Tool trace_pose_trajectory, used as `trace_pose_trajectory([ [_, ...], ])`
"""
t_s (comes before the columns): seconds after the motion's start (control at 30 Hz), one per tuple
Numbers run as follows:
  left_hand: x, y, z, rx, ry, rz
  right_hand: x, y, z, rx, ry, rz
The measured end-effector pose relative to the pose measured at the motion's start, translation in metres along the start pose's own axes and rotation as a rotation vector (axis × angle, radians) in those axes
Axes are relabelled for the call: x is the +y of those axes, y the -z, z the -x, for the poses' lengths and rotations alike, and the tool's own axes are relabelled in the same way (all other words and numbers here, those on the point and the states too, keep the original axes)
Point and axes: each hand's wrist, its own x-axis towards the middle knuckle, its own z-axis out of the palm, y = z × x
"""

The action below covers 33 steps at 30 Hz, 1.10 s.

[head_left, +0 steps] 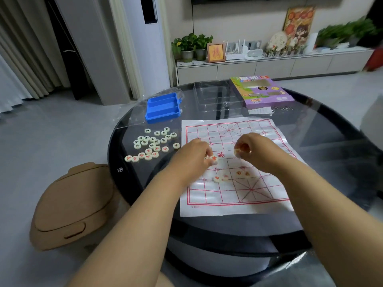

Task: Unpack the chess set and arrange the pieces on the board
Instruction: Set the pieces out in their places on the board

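Here, both hands work over the paper board [234, 195] on the round table [323, 129].
The left hand [194, 152] pinches pale pieces [211, 159] mid-board; the right hand [251, 147] grips several more; a loose pile [152, 143] lies left of the board.

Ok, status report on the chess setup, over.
Left hand pinching pieces above the paper board. Right hand gripping more. Four pieces placed, loose pile left of board. Nothing in the way.
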Motion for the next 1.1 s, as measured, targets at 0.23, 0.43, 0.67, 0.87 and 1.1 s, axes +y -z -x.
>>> trace_pose_trajectory([
  [0.23, 0.025, -0.03, -0.019, -0.095, 0.044, -0.015, 0.031, 0.0, 0.012, -0.138, -0.034, 0.109],
  [0.43, 0.013, -0.018, -0.015, -0.035, 0.064, 0.028, 0.024, 0.01, 0.008, -0.031, -0.033, 0.041],
  [0.67, -0.03, 0.003, 0.003, 0.162, 0.175, 0.03, -0.036, -0.008, -0.02, 0.006, 0.092, 0.018],
  [0.87, -0.089, 0.02, 0.018, 0.287, 0.328, -0.068, -0.091, -0.046, -0.058, -0.052, 0.19, 0.036],
  [1.1, -0.151, 0.037, 0.029, 0.191, 0.488, -0.21, -0.13, -0.077, -0.1, -0.152, 0.267, 0.151],
])
